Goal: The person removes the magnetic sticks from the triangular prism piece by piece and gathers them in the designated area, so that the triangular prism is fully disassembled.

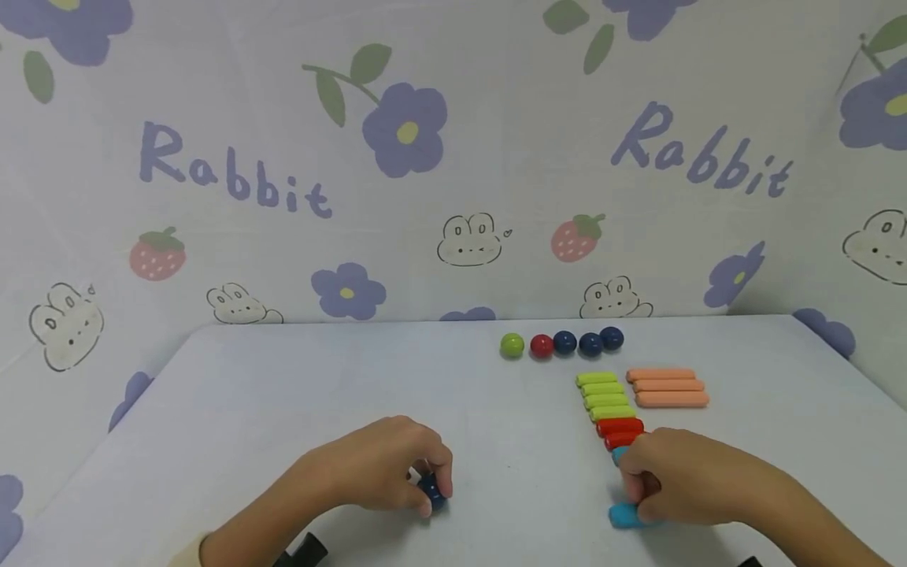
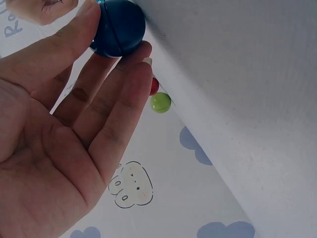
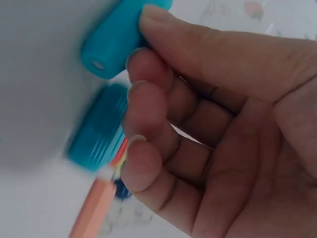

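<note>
My left hand (image 1: pixel 393 465) pinches a dark blue ball (image 1: pixel 434 492) between thumb and fingers, low over the left-middle of the table. In the left wrist view that ball (image 2: pixel 124 27) sits at the fingertips and looks glossy, with a seam line around it. On the right, my right hand (image 1: pixel 683 476) holds a blue stick (image 1: pixel 625 516) near its end with thumb and forefinger. Its rounded end with a small pale dot shows in the right wrist view. Beyond the fingers lies more blue (image 1: pixel 620 454), a ridged piece (image 3: pixel 99 129), partly hidden by the hand.
Two red sticks (image 1: pixel 620 427) and several light green sticks (image 1: pixel 602 390) continue the column away from the right hand. Three orange sticks (image 1: pixel 669 386) lie beside it. Along the back are a green ball (image 1: pixel 512 345), a red ball (image 1: pixel 542 346) and three dark blue balls (image 1: pixel 591 344).
</note>
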The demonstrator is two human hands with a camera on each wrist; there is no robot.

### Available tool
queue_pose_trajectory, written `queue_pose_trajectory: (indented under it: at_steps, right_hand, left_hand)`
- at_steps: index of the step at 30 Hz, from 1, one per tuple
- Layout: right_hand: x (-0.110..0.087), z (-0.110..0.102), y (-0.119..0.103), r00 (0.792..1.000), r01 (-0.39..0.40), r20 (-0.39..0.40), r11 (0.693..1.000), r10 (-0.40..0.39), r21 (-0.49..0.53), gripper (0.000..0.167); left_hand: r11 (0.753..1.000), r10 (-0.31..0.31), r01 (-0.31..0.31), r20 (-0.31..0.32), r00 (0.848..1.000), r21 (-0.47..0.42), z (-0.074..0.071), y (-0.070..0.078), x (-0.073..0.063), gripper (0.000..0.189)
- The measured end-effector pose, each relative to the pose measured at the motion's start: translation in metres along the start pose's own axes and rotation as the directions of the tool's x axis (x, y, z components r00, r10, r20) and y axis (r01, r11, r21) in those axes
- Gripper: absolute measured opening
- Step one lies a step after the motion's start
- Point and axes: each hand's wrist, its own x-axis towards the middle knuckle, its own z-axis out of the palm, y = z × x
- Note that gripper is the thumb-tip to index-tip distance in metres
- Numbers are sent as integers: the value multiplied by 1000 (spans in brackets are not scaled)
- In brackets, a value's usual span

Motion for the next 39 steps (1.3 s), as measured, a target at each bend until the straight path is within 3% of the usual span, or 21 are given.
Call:
queue_pose_trajectory:
  at_steps: [4, 7, 12, 23, 25, 28, 30, 33, 36, 39]
  right_hand:
    - [-8, -3, 17, 999, -48, 6, 999, 48, 7, 24]
    - [-5, -2, 20, 995, -95, -37, 994, 93, -57, 27]
    - [0, -3, 22, 989, -112, -118, 982, 94, -152, 29]
    - [-1, -5, 25, 987, -108, -139, 974, 81, -197, 29]
    - [-1, -5, 23, 987, -113, -135, 974, 88, -198, 29]
    - [-3, -4, 18, 986, -119, -138, 973, 93, -197, 29]
    - [-6, -3, 13, 986, -102, -148, 976, 74, -192, 30]
    - [-9, -1, 6, 986, -48, -163, 983, 19, -178, 28]
    - [-9, 1, 0, 983, 24, -175, 987, -52, -161, 24]
    - [-6, 4, -6, 979, 64, -182, 988, -89, -141, 35]
  left_hand:
    - [1000, 8, -8, 0, 1000, -4, 0, 1, 0, 26]
    - [1000, 11, -11, -1, 1000, -9, -1, 1, 0, 27]
    - [1000, 14, -14, -5, 1000, -22, 0, 1, 0, 26]
    - [1000, 4, -4, -12, 1000, -20, 1, 1, 0, 22]
    - [1000, -18, 18, -14, 1000, -16, 2, 2, 1, 18]
    - [993, -72, 69, -22, 997, -99, 3, 2, 1, 33]
    - [978, -87, 78, -36, 996, -195, 3, 3, 1, 45]
    - [953, -58, 34, -71, 996, -302, 3, 5, 1, 53]
    - [964, -32, 3, -104, 994, -265, 1, 6, 2, 54]
    - [983, -36, 15, -113, 993, -182, 0, 5, 2, 55]
